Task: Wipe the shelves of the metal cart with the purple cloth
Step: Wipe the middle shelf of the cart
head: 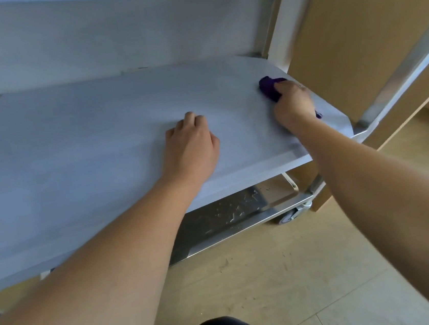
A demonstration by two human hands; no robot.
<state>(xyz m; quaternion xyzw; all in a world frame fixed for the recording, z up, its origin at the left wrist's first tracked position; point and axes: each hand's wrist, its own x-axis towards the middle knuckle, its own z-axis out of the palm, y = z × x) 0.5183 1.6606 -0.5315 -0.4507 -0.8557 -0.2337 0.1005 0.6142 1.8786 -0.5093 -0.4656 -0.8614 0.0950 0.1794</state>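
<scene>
1. We take this for an indoor service or utility space, perhaps a commercial kitchen or a clinic; we cannot tell which.
2. We see a cart (280,209) of bare polished metal with stacked flat shelves, more institutional than domestic.
3. We see a swivel caster (293,215) under its lowest shelf, so it rolls.
4. We see a pale floor (289,287) of large tiles, scuffed and speckled with dirt.
5. We see plain tan cabinet panels (360,46) just beside the cart.
</scene>
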